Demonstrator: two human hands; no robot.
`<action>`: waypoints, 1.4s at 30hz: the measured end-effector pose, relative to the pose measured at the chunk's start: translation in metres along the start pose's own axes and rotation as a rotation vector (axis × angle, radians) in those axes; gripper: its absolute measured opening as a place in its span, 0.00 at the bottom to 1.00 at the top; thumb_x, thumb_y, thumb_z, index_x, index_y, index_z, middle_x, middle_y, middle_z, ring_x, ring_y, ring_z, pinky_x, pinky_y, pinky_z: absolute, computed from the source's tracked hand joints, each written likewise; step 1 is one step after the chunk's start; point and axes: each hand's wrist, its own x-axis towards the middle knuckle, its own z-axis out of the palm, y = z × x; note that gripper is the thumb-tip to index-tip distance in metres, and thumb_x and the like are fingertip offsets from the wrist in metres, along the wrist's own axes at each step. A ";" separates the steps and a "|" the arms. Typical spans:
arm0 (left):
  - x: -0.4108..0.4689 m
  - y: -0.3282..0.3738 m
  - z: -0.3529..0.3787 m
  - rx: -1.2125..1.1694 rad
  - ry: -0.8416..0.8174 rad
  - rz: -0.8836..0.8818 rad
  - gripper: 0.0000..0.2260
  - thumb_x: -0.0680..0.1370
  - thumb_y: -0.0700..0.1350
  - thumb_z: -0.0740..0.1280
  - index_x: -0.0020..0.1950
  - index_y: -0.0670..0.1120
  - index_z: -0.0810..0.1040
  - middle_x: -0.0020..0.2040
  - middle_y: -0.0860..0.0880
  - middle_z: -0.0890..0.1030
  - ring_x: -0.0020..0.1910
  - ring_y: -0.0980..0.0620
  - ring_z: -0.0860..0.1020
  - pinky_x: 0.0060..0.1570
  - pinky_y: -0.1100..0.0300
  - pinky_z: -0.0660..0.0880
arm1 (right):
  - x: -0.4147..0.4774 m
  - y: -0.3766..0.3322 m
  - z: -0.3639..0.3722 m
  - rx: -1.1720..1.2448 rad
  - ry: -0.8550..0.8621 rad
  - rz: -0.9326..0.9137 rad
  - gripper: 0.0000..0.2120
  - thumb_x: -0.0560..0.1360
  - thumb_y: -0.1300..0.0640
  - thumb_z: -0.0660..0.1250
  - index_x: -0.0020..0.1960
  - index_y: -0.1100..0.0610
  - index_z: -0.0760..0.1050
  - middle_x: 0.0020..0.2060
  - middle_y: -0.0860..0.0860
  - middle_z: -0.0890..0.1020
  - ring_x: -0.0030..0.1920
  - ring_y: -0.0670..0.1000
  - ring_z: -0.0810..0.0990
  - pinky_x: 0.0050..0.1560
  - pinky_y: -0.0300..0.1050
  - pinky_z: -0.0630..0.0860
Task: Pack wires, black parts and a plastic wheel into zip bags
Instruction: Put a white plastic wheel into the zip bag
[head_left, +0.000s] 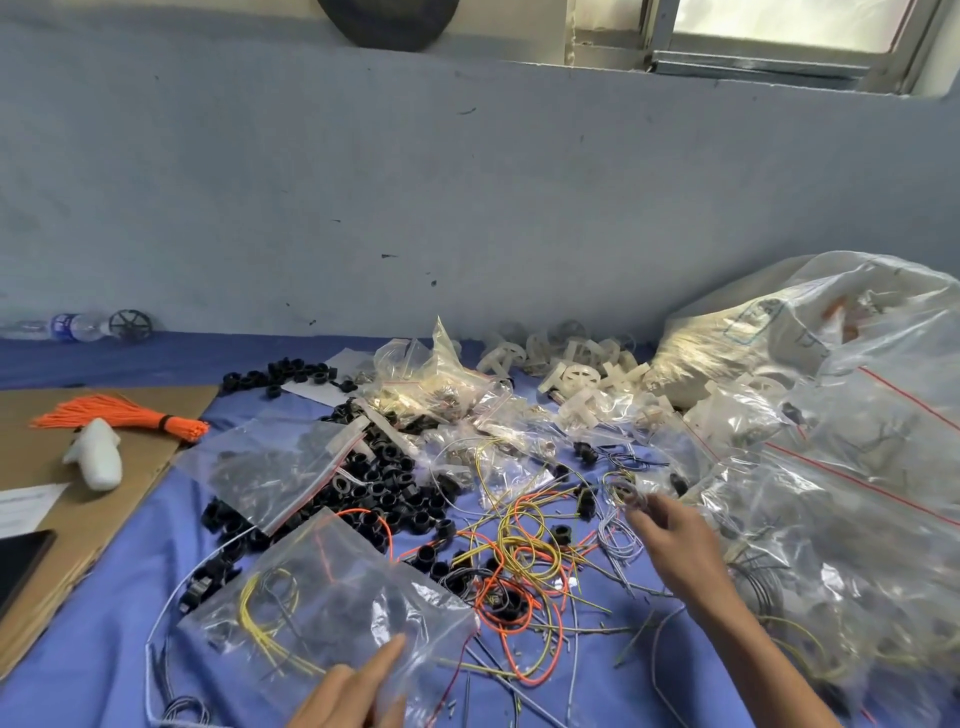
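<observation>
Wire-packing step. Left hand (343, 691) gripped zip bag (332, 597) at near edge, 1 finger straight; yellow wires (260, 618) inside. Right hand (670, 540) pinched small wire coil (626, 493) over wire pile (519, 556), blurred. Next, I judged: coil across to bag mouth, mouth needing opening.

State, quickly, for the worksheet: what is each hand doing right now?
Left hand: holds the zip bag, thumb on top.
Right hand: pinches a small wire coil.
</observation>
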 end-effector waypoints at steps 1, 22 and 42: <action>-0.002 0.003 0.001 0.067 -0.024 -0.011 0.18 0.77 0.57 0.58 0.67 0.62 0.62 0.38 0.62 0.71 0.41 0.65 0.77 0.44 0.76 0.72 | 0.001 -0.005 -0.003 0.059 -0.005 -0.002 0.10 0.76 0.58 0.70 0.37 0.60 0.75 0.27 0.52 0.73 0.31 0.49 0.69 0.34 0.47 0.65; -0.004 0.018 0.024 0.141 0.306 -0.118 0.11 0.74 0.56 0.63 0.51 0.59 0.83 0.35 0.63 0.73 0.28 0.63 0.67 0.30 0.72 0.68 | -0.029 -0.080 -0.043 0.955 -0.203 0.042 0.08 0.78 0.56 0.64 0.54 0.52 0.81 0.49 0.55 0.85 0.46 0.51 0.81 0.43 0.43 0.76; 0.048 0.055 -0.004 -0.948 0.321 -0.352 0.10 0.76 0.52 0.70 0.56 0.55 0.85 0.44 0.50 0.86 0.39 0.55 0.79 0.40 0.64 0.77 | -0.154 -0.141 -0.010 1.164 -0.772 0.194 0.15 0.66 0.48 0.77 0.50 0.54 0.83 0.37 0.53 0.82 0.25 0.49 0.77 0.28 0.38 0.73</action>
